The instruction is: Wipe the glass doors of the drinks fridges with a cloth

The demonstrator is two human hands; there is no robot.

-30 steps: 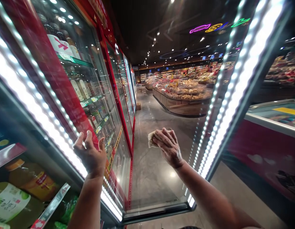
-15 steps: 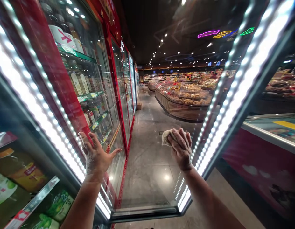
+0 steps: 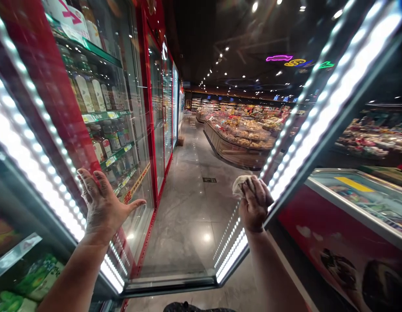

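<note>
right hand [image 3: 255, 203] gripping cloth [image 3: 240, 185] on glass door [image 3: 187, 208] — left hand [image 3: 101, 207] spread flat

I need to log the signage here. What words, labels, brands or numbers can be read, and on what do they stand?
Nothing can be quoted with certainty.
Yellow strip on the cooler glass by the left hand: characters, too blurred.
White bottle label, top shelf: pink mark only, unreadable.
Shelf price tags: too small.
Neon ceiling signs: shapes, no legible letters.
Cloth in the right hand: no text.
</note>
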